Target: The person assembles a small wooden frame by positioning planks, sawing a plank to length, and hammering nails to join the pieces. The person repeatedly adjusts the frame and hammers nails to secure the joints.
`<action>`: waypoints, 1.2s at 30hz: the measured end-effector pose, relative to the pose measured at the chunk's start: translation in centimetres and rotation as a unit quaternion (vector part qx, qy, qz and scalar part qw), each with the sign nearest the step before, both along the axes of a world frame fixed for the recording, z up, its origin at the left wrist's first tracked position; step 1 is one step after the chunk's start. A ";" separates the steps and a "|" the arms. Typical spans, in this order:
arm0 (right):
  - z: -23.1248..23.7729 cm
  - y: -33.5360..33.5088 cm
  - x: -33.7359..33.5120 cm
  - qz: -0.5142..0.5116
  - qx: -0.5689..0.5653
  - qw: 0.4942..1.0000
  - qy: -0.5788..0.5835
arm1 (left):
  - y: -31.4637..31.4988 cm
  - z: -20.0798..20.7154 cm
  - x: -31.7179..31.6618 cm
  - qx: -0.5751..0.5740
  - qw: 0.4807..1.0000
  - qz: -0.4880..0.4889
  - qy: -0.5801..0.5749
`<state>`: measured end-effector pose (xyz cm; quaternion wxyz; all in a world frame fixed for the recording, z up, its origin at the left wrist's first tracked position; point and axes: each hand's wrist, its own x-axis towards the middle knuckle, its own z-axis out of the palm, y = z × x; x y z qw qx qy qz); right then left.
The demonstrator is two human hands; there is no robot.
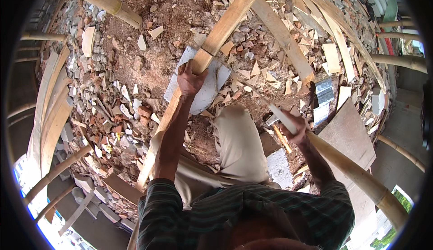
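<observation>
head | plank point(228, 26) under left fingers point(184, 68) | saw handle point(286, 118) within right fingers point(293, 137)

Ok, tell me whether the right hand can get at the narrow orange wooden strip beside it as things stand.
Probably yes, though not while gripping the long, pale-handled saw. The right hand would likely have to let go first; the strip lies close by, with nothing visible blocking the way.

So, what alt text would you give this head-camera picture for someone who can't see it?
A person's left hand grips a long wooden beam over a pale block, while the right hand holds what looks like a white-handled saw that reaches a dark line across the beam. Pale shards and rubble litter the brown earth around.
</observation>
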<state>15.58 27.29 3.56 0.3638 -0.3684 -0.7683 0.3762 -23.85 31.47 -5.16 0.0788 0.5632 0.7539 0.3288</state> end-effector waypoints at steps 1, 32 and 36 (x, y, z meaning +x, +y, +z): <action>-1.1 0.7 -0.5 -0.023 -0.055 0.998 -0.014 | 0.2 0.0 0.0 -0.012 1.000 -0.003 0.008; -2.6 6.2 -11.1 0.040 -0.152 0.983 0.095 | -0.4 0.5 -0.8 -0.024 0.998 0.035 -0.036; 0.2 0.4 -3.2 0.028 0.034 0.995 0.084 | -0.4 0.0 -0.8 -0.011 1.000 0.026 -0.007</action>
